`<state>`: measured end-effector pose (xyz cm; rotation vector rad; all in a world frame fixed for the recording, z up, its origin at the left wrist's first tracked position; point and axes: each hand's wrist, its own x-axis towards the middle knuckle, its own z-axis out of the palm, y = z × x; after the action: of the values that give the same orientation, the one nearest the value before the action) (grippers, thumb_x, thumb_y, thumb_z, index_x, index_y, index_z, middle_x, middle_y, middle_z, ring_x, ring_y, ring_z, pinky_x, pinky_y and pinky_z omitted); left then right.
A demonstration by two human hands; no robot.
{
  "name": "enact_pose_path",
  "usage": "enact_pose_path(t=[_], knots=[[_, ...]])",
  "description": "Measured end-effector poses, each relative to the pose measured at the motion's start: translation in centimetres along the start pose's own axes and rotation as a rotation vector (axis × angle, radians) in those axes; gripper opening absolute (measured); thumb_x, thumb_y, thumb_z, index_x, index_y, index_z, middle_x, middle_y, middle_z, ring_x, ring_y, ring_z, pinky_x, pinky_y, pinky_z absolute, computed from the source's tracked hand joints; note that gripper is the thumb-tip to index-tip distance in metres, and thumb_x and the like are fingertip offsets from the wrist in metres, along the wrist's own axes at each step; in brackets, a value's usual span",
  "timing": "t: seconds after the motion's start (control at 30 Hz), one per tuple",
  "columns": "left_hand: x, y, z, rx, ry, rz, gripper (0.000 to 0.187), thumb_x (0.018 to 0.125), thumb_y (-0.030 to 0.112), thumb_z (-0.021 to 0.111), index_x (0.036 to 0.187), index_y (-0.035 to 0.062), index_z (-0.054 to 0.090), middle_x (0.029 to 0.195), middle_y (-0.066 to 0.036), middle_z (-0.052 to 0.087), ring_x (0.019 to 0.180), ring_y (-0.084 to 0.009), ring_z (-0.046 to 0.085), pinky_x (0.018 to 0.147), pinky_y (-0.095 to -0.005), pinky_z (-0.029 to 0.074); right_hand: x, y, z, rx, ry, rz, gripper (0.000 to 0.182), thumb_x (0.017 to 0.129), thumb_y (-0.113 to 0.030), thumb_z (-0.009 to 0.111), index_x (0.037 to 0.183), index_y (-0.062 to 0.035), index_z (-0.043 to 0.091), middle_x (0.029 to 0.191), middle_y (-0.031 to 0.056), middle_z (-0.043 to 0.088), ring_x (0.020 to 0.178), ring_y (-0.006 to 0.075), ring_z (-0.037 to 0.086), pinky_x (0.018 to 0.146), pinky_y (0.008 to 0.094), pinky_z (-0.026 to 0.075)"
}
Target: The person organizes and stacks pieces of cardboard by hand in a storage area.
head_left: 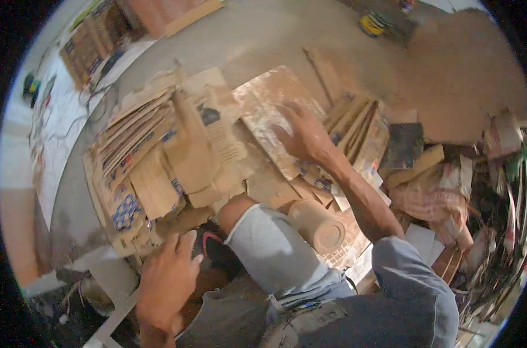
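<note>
My right hand (301,130) reaches forward over a flat brown board (257,93) streaked with white dust. Its fingers are spread and blurred, touching or just above the board. My left hand (168,275) is low on the left, beside my bent leg, with its fingers curled. Close to those fingertips is a dark item with a red edge (212,246); what the left hand holds, if anything, is hidden. Left of the board lies a thick stack of folded cardboard (139,130). More cardboard pieces (359,124) lean together right of the board.
A brown cylindrical container (318,226) lies beside my knee. At the right are a dark square piece (405,145), a crumpled printed sack (434,194) and a big brown sheet (460,69). A yellow and dark object (372,25) sits on the floor farther off.
</note>
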<state>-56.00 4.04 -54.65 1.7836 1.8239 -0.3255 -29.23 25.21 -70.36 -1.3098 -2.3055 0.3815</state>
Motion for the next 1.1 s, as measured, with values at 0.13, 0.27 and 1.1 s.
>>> enact_pose_path(t=[0.13,0.27,1.1], knots=[[1.9,0.9,-0.1,0.086,0.042,0.086,0.042,0.088,0.022,0.061,0.125,0.0043,0.051,0.115,-0.018,0.057,0.100,-0.0400,0.058,0.086,-0.0469,0.047,-9.1,7.5,-5.4,-0.132,0.184,0.427,0.049,0.087,-0.034,0.064,0.120,0.0011,0.055,0.113,0.0242,0.059,0.110,0.0386,0.056,0.095,0.0417,0.045],[4.0,2.5,0.2,0.084,0.057,0.187,0.038,0.088,0.022,0.061,0.122,0.0044,0.052,0.113,-0.019,0.058,0.099,-0.0403,0.059,0.085,-0.0475,0.048,-15.1,17.3,-5.3,-0.061,0.107,0.970,0.072,0.082,-0.053,0.066,0.114,0.0100,0.054,0.089,0.0237,0.066,0.090,0.0390,0.066,0.077,0.0434,0.051],[5.0,5.1,0.7,0.047,0.013,0.167,0.038,0.089,0.022,0.060,0.119,0.0011,0.052,0.112,-0.022,0.058,0.105,-0.0411,0.056,0.088,-0.0469,0.046,-17.2,26.2,2.1,-0.666,-0.090,1.165,0.076,0.069,-0.043,0.070,0.122,0.0072,0.047,0.115,0.0263,0.061,0.100,0.0406,0.064,0.081,0.0432,0.054]])
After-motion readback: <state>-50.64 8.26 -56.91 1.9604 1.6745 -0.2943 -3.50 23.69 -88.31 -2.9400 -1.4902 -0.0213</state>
